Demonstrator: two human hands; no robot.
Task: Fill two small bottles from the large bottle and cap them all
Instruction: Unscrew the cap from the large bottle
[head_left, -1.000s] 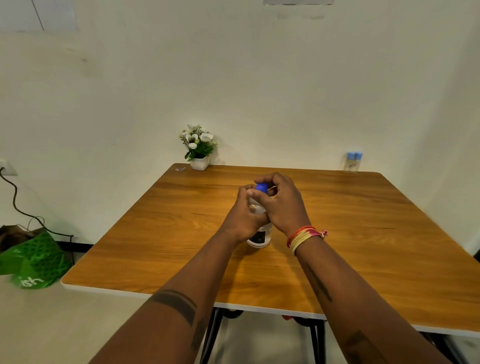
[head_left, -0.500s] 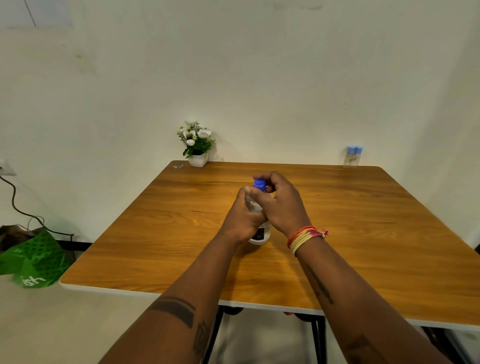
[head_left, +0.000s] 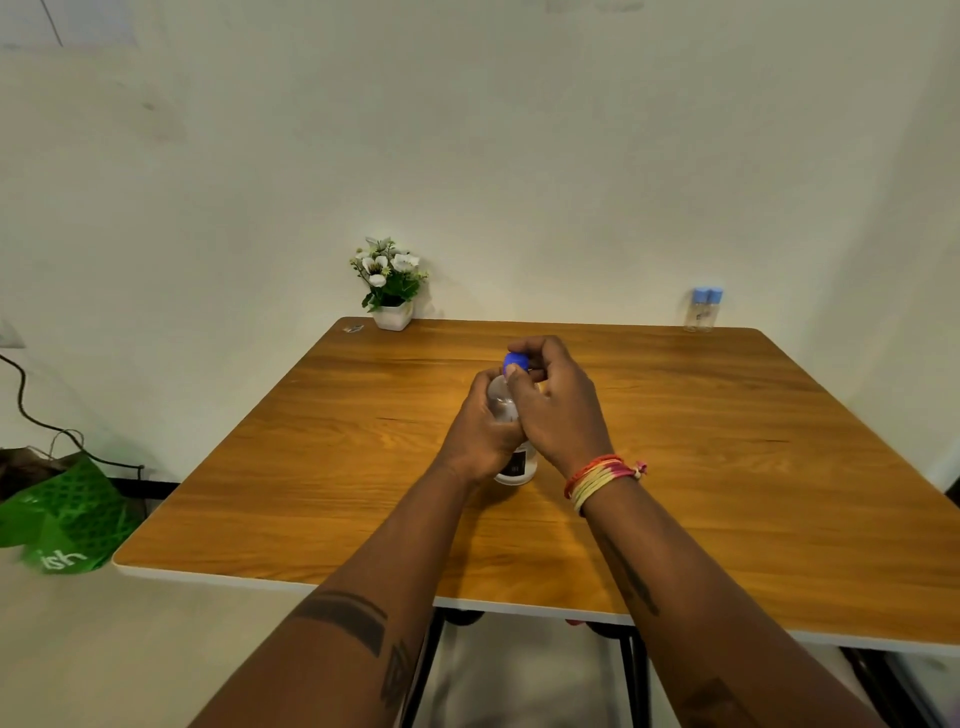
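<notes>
One head-worn camera looks forward and down across the table (head_left: 727, 493) toward the wall (head_left: 519, 156).

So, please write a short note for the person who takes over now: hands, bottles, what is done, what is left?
Left hand: wrapped around the large bottle, which stands upright mid-table.
Right hand: fingers pinch its blue cap; whether tightening or loosening cannot be told.
Two small bottles: far right corner of the table, side by side, light blue caps on. Their fill level is too small to see.
Left: check their fill, finish the large bottle's cap.
</notes>
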